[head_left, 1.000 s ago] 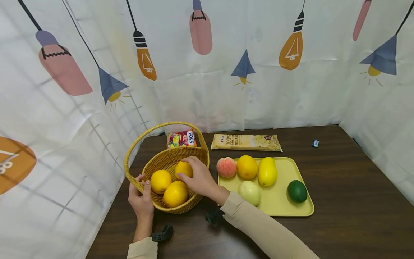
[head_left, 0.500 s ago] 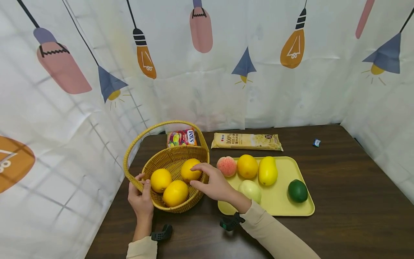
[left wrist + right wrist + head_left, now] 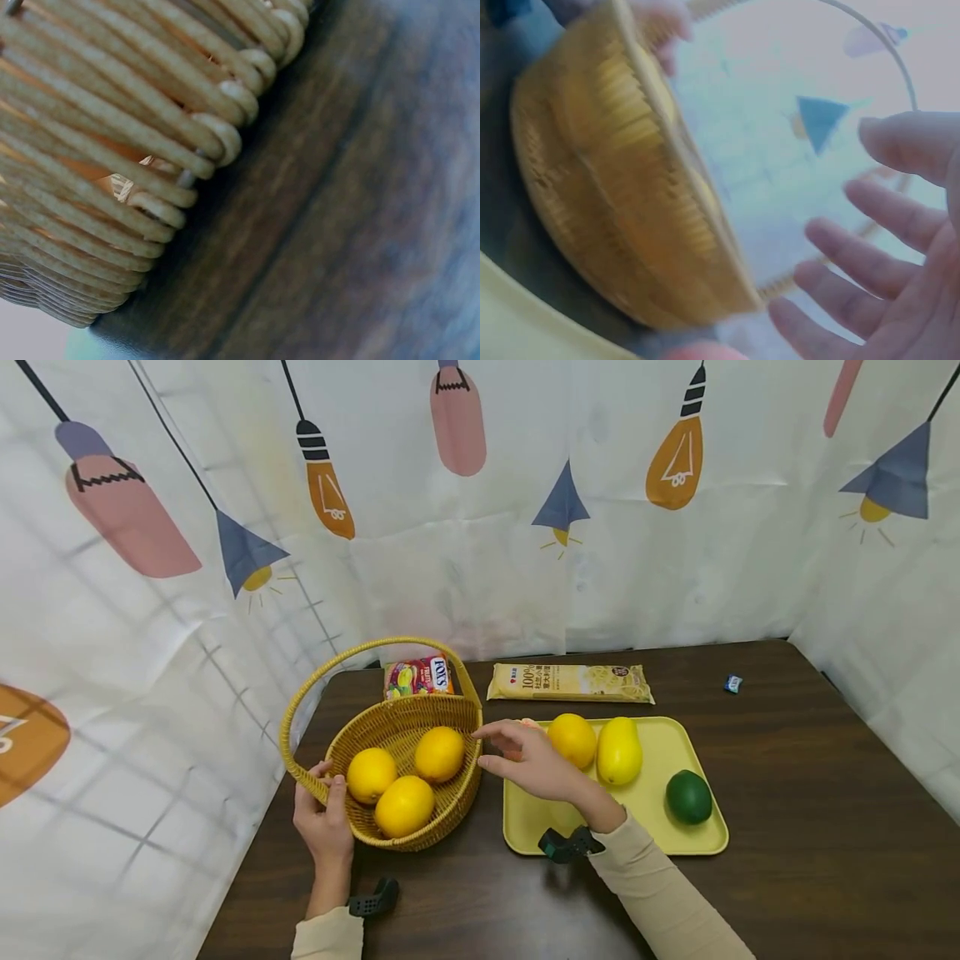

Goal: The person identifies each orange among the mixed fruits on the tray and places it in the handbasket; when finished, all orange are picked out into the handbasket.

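My left hand point(image 3: 324, 828) grips the left rim of a yellow wicker basket point(image 3: 455, 814), at the foot of its arched handle. Inside lie three oranges point(image 3: 439, 753). Close up, the left wrist view shows the basket's woven side point(image 3: 105, 142) on the dark tabletop. My right hand point(image 3: 542, 767) hovers over the left end of a yellow tray point(image 3: 637, 835), just right of the basket, holding nothing. Its fingers point(image 3: 870, 266) are spread and loosely bent in the right wrist view. It hides most of a peach point(image 3: 531, 724) and the pale green fruit behind it.
On the tray are another orange point(image 3: 572, 741), a long yellow fruit point(image 3: 619, 752) and a dark green fruit point(image 3: 688, 797). Behind stand a red candy bag point(image 3: 418, 677) and a noodle packet point(image 3: 570, 682). A small blue wrapped candy point(image 3: 732, 683) lies at the back right.
My right hand has let go of the orange at the basket's right side and moved right, out over the tray. The left hand keeps its grip on the basket.
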